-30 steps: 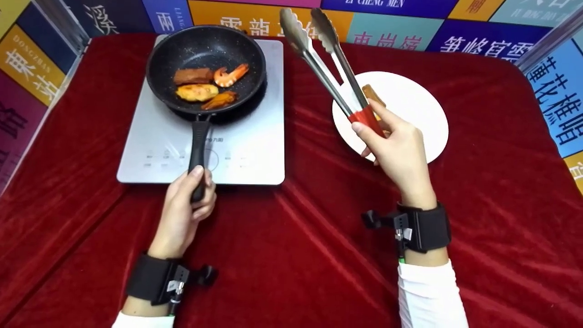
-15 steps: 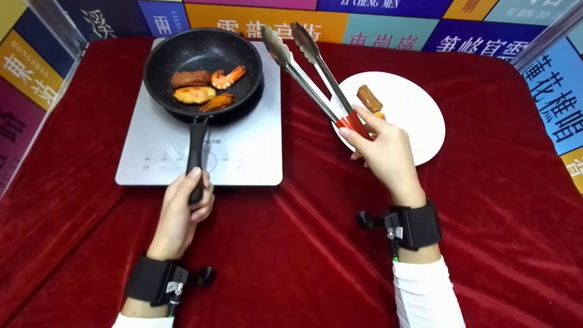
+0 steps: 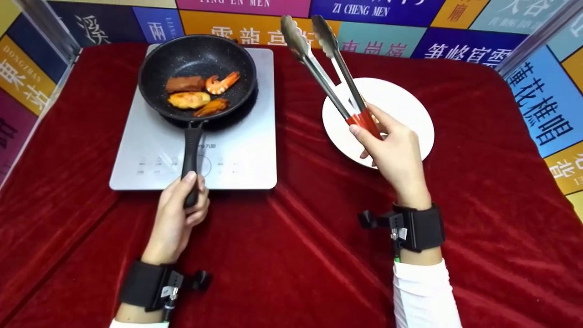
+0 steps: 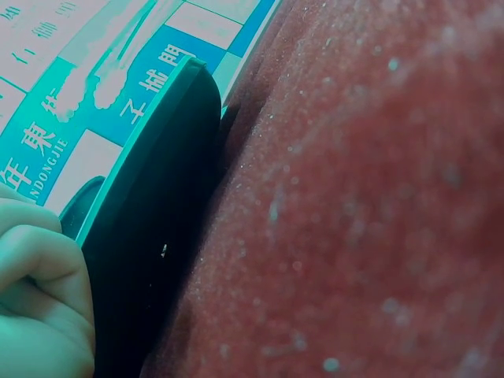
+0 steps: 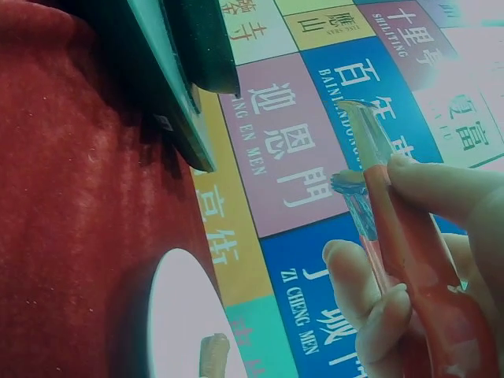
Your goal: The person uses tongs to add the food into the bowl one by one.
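Observation:
In the head view my left hand (image 3: 175,216) grips the black handle (image 3: 192,146) of a frying pan (image 3: 196,57). The pan holds a brown strip of food (image 3: 184,84), an orange shrimp (image 3: 222,83), a yellow browned piece (image 3: 188,99) and a dark orange piece (image 3: 212,107). My right hand (image 3: 398,152) holds metal tongs (image 3: 364,123) by their red grips. The tongs point up and away, their scalloped ends spread with nothing between them. Beneath that hand lies a white plate (image 3: 410,107). A brown piece of food (image 5: 214,354) on it shows in the right wrist view.
The pan sits on a silver induction cooker (image 3: 241,159) at the left of a table covered in red cloth (image 3: 291,255). Colourful panels with lettering (image 3: 378,34) stand along the back and both sides. In the left wrist view the cooker's dark side (image 4: 157,197) fills the middle.
The tongs swung left and down, then back right and up, and the food on the plate is now mostly covered. My left hand keeps its grip. The whole scene has shifted slightly with the camera.

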The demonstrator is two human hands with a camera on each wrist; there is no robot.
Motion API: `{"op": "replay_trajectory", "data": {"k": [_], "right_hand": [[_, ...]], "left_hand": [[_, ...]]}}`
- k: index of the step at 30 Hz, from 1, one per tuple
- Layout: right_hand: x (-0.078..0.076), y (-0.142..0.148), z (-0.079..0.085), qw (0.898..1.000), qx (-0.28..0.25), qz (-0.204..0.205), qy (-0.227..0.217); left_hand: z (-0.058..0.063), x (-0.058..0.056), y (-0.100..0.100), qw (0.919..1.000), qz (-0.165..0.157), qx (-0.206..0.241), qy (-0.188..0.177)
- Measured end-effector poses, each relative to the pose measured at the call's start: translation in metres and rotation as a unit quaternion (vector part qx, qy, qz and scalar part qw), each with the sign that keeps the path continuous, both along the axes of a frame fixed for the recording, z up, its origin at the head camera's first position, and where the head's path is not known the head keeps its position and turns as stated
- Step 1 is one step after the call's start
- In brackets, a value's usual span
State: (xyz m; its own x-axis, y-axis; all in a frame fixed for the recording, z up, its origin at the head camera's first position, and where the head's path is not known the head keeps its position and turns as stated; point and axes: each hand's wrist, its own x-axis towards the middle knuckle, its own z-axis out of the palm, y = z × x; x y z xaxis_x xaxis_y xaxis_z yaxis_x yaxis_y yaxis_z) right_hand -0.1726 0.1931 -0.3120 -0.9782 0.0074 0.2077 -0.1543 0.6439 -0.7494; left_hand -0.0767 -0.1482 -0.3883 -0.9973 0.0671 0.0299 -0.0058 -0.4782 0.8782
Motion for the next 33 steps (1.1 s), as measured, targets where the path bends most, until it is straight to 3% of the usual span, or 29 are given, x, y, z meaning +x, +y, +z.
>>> {"op": "replay_trajectory", "data": {"k": [9, 17, 33], "right_hand": [[0.008, 0.006, 0.002, 0.999, 0.035, -0.022, 0.018], [0.012, 0.021, 0.004, 0.996, 0.077, -0.037, 0.037], [0.011, 0.045, 0.001, 0.995, 0.081, -0.056, 0.01]], "left_hand": [[-0.004, 0.001, 0.002, 0.9999, 0.0, -0.011, -0.013], [-0.001, 0.001, 0.0, 0.9999, 0.0, -0.01, -0.008], [0.0, 0.0, -0.001, 0.9999, -0.004, -0.012, -0.001]]}}
